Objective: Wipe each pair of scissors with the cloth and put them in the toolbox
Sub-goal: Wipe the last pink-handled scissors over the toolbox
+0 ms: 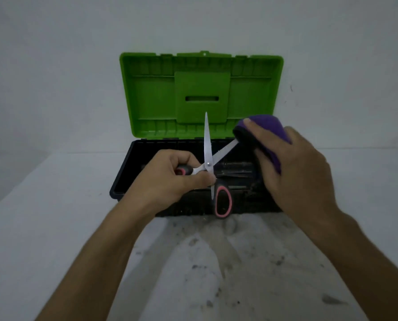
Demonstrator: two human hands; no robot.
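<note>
My left hand grips one handle of a pair of scissors with black and pink handles, held over the toolbox. The blades are spread wide: one points up, the other slants right. My right hand holds a purple cloth folded over the tip of the slanted blade. The other handle loop hangs down in front of the box's front wall. The toolbox has a black base and a green lid standing open against the wall.
The toolbox sits on a white surface against a pale wall. Dark specks and dirt are scattered on the surface in front of the box. Dim shapes lie inside the box base; I cannot make out what they are.
</note>
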